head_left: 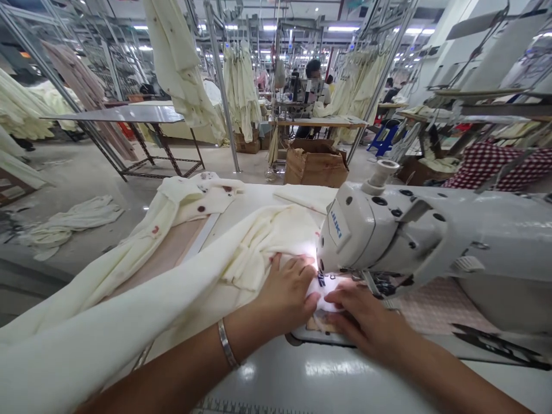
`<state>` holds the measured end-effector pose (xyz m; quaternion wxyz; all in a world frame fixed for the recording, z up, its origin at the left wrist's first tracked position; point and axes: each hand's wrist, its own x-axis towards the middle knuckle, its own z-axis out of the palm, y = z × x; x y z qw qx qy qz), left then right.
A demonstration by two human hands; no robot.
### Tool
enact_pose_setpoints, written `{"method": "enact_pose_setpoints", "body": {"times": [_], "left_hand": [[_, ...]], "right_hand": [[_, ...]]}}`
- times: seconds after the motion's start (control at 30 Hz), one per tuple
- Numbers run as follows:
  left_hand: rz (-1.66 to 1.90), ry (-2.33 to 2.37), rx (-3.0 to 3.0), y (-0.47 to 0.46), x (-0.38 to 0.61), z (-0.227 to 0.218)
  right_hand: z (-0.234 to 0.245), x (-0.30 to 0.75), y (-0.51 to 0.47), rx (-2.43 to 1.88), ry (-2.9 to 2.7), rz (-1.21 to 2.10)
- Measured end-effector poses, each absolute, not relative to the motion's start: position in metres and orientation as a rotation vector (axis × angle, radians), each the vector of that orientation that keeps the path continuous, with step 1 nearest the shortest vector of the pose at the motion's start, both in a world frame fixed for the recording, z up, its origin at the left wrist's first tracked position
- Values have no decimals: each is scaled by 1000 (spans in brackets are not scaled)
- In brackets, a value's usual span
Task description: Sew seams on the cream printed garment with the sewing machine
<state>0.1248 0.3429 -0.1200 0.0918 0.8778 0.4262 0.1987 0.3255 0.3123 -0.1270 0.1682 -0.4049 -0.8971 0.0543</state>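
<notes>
A cream garment (181,270) lies spread across the sewing table and drapes over my left forearm. My left hand (287,290) lies flat on the cloth, fingers stretched toward the needle area of the white Juki sewing machine (388,230). My right hand (360,316) rests beside it, fingers pressing down a small white label with dark print (324,283) under the machine's lamp. A silver bracelet (227,344) sits on my left wrist. The needle itself is hidden in the glare.
Black scissors (495,342) lie on the table at the right. A cardboard box (315,161) stands beyond the table. Cream garments hang on racks (241,86) behind, a pile lies on the floor (71,221) at left. Another person sits at a far workstation (314,72).
</notes>
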Motion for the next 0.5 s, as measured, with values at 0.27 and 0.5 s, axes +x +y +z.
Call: {"method": "enact_pose_setpoints", "body": {"times": [0.27, 0.5], "left_hand": [[576, 1274, 2710, 348, 124, -123], [1016, 883, 3129, 356, 113, -159]], "right_hand": [[-129, 315, 315, -1190, -2608, 164], [-118, 313, 310, -1192, -2737, -78]]}}
